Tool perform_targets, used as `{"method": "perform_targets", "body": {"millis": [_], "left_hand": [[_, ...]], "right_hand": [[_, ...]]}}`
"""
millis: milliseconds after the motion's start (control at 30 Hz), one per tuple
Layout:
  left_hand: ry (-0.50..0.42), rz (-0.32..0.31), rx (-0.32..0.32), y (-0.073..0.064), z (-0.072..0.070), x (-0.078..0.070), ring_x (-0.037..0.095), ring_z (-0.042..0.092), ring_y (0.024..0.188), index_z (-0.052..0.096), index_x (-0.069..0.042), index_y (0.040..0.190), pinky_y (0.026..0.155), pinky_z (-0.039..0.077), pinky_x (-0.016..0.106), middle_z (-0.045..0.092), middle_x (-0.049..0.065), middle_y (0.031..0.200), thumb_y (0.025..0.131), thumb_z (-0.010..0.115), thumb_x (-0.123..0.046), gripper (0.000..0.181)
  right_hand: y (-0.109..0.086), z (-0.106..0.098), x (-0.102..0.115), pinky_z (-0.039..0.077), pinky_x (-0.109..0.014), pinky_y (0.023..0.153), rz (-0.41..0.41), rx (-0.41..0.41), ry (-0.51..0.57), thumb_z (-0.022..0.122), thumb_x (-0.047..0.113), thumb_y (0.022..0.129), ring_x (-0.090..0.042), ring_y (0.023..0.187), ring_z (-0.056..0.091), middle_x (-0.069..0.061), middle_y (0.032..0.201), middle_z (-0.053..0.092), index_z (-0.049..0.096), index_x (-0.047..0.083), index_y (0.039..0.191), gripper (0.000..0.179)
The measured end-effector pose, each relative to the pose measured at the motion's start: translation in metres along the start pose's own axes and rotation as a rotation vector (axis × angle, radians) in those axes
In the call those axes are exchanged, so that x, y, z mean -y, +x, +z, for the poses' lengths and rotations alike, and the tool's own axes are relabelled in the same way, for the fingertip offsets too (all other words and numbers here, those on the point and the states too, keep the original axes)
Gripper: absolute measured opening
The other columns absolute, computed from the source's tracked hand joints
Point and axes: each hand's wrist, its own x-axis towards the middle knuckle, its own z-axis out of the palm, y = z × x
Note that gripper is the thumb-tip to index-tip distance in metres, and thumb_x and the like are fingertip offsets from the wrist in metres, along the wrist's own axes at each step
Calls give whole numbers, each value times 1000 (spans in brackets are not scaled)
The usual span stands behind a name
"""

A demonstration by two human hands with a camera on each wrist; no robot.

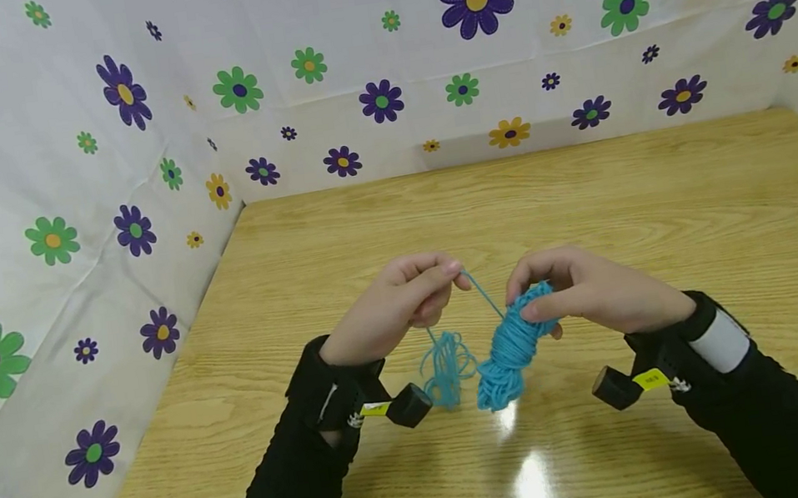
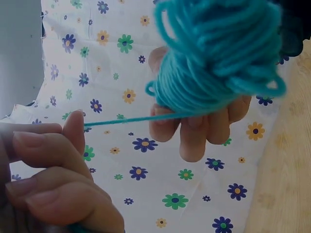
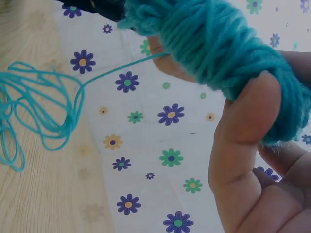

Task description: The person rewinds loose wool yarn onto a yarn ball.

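Note:
A skein of turquoise yarn (image 1: pixel 514 349), wound tight round its middle with looped ends, is gripped at its upper end by my right hand (image 1: pixel 590 291). In the right wrist view the thumb (image 3: pixel 252 109) presses on the windings of the skein (image 3: pixel 209 43). My left hand (image 1: pixel 409 298) pinches a strand (image 1: pixel 482 292) between thumb and forefinger. The strand runs straight from there to the skein, as the left wrist view shows with the strand (image 2: pixel 131 120) stretched between both hands. Below my left hand hang loose loops of the same yarn (image 1: pixel 448 369).
A pale wooden table (image 1: pixel 366 228) lies under both hands. White cloth with purple, green and yellow flowers (image 1: pixel 341 38) rises behind it and along the left side. Each wrist wears a black strap with a small camera (image 1: pixel 409 405) on it.

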Motion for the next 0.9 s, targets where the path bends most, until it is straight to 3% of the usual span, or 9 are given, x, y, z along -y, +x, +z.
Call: {"method": "perform_targets", "body": {"millis": [200, 433, 700, 767, 900], "left_hand": [[64, 38, -12, -4, 4, -6, 12, 26, 48, 58, 6, 95, 50, 23, 25, 32, -3, 55, 100, 37, -8, 26], [127, 53, -38, -5, 7, -8, 13, 27, 48, 58, 12, 104, 50, 24, 25, 33, -1, 57, 100, 39, -7, 26], [231, 72, -70, -4, 15, -4, 14, 31, 50, 62, 4, 106, 51, 28, 25, 37, 1, 58, 99, 43, -8, 24], [234, 76, -62, -3, 17, -1, 14, 31, 50, 62, 4, 108, 52, 29, 25, 38, 1, 58, 99, 43, -7, 24], [231, 85, -50, 0, 20, 2, 14, 33, 51, 62, 5, 108, 55, 32, 26, 56, 1, 73, 99, 42, -5, 24]], "right_hand": [[3, 2, -2, 53, -32, 64, 114, -66, -48, 55, 5, 91, -22, 74, 55, -19, 93, 52, 54, -6, 101, 15], [6, 1, -6, 54, -39, 75, 190, -222, -61, 59, 8, 90, -30, 83, 61, -21, 102, 50, 51, -8, 108, 26], [9, 1, -9, 51, -31, 82, 140, -414, 46, 54, 7, 93, -21, 94, 59, -18, 108, 46, 45, -8, 114, 27], [9, 1, -9, 50, -28, 82, 100, -466, 104, 53, 6, 94, -17, 92, 58, -16, 106, 47, 45, -6, 112, 24], [8, 1, -6, 50, -24, 81, 7, -532, 282, 52, 5, 94, -13, 88, 59, -11, 102, 48, 47, -1, 110, 18]]}}
